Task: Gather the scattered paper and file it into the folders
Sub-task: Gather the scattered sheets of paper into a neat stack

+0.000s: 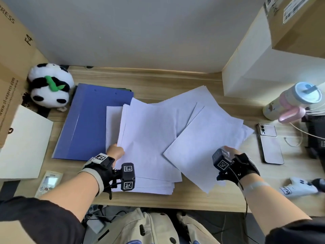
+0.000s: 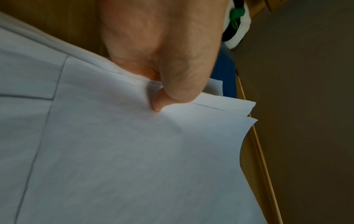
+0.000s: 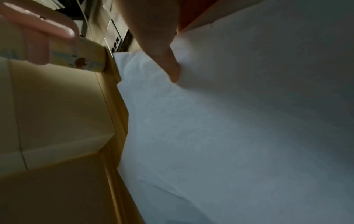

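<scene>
A loose pile of white paper covers the middle of the wooden desk, and its left edge overlaps a shut blue folder. My left hand pinches the pile's left edge. In the left wrist view the thumb lies on top of the sheets and the other fingers are hidden beneath. Several skewed sheets lie on the pile's right side. My right hand holds their right edge, with the thumb pressed on the paper and the fingers hidden behind it.
A panda plush and a cardboard box stand at the back left, with a white board in front. On the right are a phone, a pastel cup, cables and a white box.
</scene>
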